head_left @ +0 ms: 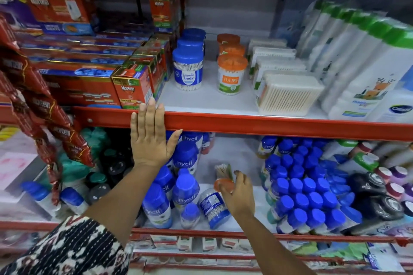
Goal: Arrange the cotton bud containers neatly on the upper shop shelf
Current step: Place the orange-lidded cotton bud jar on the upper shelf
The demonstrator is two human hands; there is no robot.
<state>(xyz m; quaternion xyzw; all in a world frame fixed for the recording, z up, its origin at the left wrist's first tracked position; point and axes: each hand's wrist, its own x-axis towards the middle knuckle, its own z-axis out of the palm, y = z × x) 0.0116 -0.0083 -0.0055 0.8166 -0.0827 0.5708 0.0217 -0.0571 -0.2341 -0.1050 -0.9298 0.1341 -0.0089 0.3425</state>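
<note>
Orange-lidded cotton bud jar [223, 179] grasped in right hand [240, 194] at lower shelf; left hand [150, 138] flat, fingers released, on upper shelf [245, 123] edge. Next: lift jar behind Tulips row [231, 62].

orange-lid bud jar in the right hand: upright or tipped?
Tipped. The orange-lidded jar in the right hand points its lid down toward the camera and its clear base up and away, over the lower shelf.
</note>
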